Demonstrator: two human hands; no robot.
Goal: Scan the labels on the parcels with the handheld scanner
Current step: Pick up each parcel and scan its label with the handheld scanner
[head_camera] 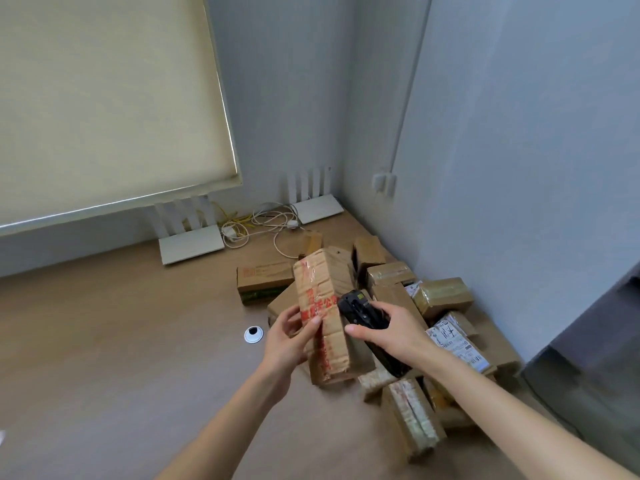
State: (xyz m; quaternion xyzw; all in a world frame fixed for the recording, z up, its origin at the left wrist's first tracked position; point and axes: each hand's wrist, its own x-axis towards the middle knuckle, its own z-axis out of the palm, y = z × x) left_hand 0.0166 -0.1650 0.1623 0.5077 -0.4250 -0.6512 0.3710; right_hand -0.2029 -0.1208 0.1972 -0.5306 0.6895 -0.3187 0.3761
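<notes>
Brown cardboard parcel (322, 313) stood tilted above the pile on the desk (121, 341), pinched by the left hand (287, 337). The right hand (388, 332) gripped the black scanner (360, 311) just beside it. No label showed; turning the parcel first seemed wise.

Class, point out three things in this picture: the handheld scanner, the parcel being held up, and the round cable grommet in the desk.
handheld scanner (356, 311), head view, on its black upper body.
held parcel (320, 289), head view, on its taped face.
cable grommet (253, 334), head view, on its white ring.
</notes>
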